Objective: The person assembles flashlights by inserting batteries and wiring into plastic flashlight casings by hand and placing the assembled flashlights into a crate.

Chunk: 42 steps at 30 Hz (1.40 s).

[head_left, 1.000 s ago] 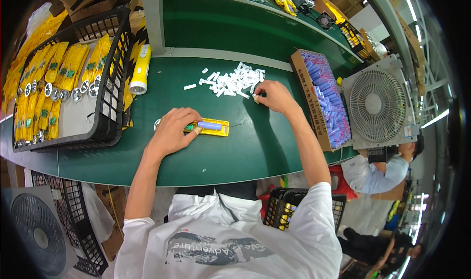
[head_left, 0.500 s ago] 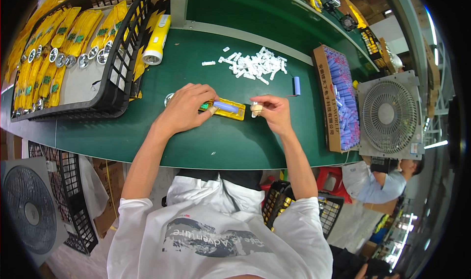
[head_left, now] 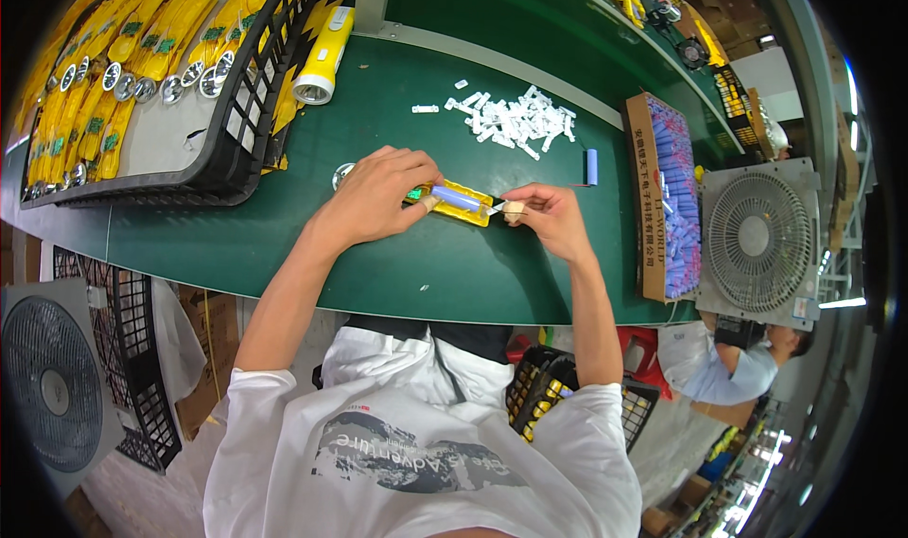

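Observation:
My left hand [head_left: 383, 195] is closed on a yellow flashlight housing half [head_left: 463, 217] lying on the green bench. Inside the housing sits a purple cylindrical battery cell [head_left: 458, 198], and a bit of green circuit board shows by my fingers. A round reflector [head_left: 342, 175] peeks out beyond my left hand. My right hand [head_left: 556, 221] pinches a small white plastic piece [head_left: 497, 208] at the housing's right end. Pale covers are on some fingertips. Whether the white piece touches the housing is hard to tell.
Loose white plastic pieces [head_left: 522, 120] lie in a heap behind my hands. A wired purple cell [head_left: 592, 167] is near a carton [head_left: 647, 207] of cells at right, beside a fan [head_left: 754, 235]. At left stand a black crate [head_left: 222, 174] of yellow housings and a finished-looking flashlight [head_left: 326, 57].
My right hand has brought the white piece up against or over the housing's right end, closing the small gap. My left hand keeps its hold, and the whole view has shifted slightly.

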Motion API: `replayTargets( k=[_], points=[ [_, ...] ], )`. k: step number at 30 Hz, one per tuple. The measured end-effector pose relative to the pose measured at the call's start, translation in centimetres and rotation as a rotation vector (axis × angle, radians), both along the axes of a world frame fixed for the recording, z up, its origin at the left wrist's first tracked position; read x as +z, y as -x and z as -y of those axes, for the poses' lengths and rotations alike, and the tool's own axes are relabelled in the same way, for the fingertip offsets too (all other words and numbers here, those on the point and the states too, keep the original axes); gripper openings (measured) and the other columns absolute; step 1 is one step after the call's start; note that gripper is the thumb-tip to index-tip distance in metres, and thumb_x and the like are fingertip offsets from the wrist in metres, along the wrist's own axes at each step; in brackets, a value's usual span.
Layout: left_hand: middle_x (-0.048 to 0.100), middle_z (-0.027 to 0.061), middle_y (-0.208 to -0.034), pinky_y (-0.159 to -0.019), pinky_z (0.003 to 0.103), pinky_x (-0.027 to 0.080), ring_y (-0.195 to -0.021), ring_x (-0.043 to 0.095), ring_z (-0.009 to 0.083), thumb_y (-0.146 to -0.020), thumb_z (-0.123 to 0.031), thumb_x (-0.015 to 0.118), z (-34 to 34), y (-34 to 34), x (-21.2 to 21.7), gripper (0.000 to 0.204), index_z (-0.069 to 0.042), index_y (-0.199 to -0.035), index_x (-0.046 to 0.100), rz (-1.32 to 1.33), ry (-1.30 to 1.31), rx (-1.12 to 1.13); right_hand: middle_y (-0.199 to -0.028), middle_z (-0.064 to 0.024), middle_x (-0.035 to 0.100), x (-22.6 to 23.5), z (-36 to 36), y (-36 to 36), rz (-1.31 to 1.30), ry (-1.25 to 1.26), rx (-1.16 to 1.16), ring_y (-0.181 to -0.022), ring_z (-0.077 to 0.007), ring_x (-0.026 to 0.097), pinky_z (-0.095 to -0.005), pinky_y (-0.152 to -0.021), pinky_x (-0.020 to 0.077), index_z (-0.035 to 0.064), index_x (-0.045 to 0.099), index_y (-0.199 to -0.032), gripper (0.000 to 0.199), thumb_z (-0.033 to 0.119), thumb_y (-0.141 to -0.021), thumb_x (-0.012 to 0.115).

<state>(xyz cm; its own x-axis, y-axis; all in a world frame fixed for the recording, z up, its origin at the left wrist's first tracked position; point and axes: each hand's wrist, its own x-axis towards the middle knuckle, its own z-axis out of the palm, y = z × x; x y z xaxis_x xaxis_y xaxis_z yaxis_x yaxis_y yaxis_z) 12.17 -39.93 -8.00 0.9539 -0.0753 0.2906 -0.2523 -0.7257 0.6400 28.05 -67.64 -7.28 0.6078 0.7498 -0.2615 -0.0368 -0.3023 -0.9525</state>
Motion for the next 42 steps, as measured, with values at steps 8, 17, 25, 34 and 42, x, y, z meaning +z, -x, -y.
replayTargets(
  k=[8,17,25,34,42],
  points=[
    [0.069,0.0083,-0.112,-0.096,0.042,0.049,-0.106,0.064,0.0303,-0.091,-0.017,0.071,0.1,0.2,-0.1,0.021,-0.004,-0.108,0.070,0.008,-0.007,0.012,-0.086,-0.0125,0.079,4.6,-2.9,0.3,0.531,0.361,0.196,-0.075,-0.0163,0.074,-0.0276,-0.073,0.0581,0.0007,0.081,-0.102,0.015,0.007,-0.088,0.078],
    [0.069,0.0068,-0.111,-0.094,0.041,0.049,-0.103,0.064,0.0288,-0.090,-0.018,0.072,0.3,-0.1,-0.3,0.021,-0.004,-0.106,0.070,0.014,-0.009,-0.002,-0.078,-0.0111,0.077,5.7,-6.1,-2.0,0.352,0.532,0.421,-0.068,-0.0118,0.069,-0.0272,-0.064,0.0552,-0.0028,0.082,-0.097,0.015,0.008,-0.086,0.079],
    [0.069,0.0067,-0.110,-0.092,0.040,0.049,-0.102,0.064,0.0287,-0.089,-0.015,0.074,-0.4,0.9,-0.2,0.020,-0.005,-0.104,0.069,0.031,-0.005,0.008,-0.083,-0.0124,0.076,4.7,-5.8,2.2,0.477,0.606,0.150,-0.074,-0.0232,0.073,-0.0346,-0.073,0.0584,0.0024,0.076,-0.116,0.037,0.012,-0.081,0.081],
    [0.069,0.0120,-0.114,-0.095,0.043,0.050,-0.105,0.064,0.0346,-0.085,-0.012,0.076,1.6,-1.8,0.4,0.025,-0.002,-0.106,0.068,0.048,0.005,-0.062,-0.113,-0.0155,0.067,-0.5,-0.8,3.9,0.878,0.214,0.180,-0.108,-0.0361,0.065,-0.0451,-0.094,0.0552,0.0058,0.070,-0.126,0.061,0.027,-0.072,0.089],
    [0.056,0.0229,-0.144,-0.114,0.051,0.039,-0.133,0.054,0.0417,-0.091,-0.025,0.076,3.1,0.8,0.6,0.056,0.002,-0.137,0.059,0.285,0.016,-0.089,-0.104,-0.0129,0.065,1.7,12.2,11.7,0.840,0.173,-0.175,-0.101,-0.0327,0.067,-0.0430,-0.085,0.0564,0.0061,0.071,-0.119,0.051,0.034,-0.080,0.087]
  ],
)
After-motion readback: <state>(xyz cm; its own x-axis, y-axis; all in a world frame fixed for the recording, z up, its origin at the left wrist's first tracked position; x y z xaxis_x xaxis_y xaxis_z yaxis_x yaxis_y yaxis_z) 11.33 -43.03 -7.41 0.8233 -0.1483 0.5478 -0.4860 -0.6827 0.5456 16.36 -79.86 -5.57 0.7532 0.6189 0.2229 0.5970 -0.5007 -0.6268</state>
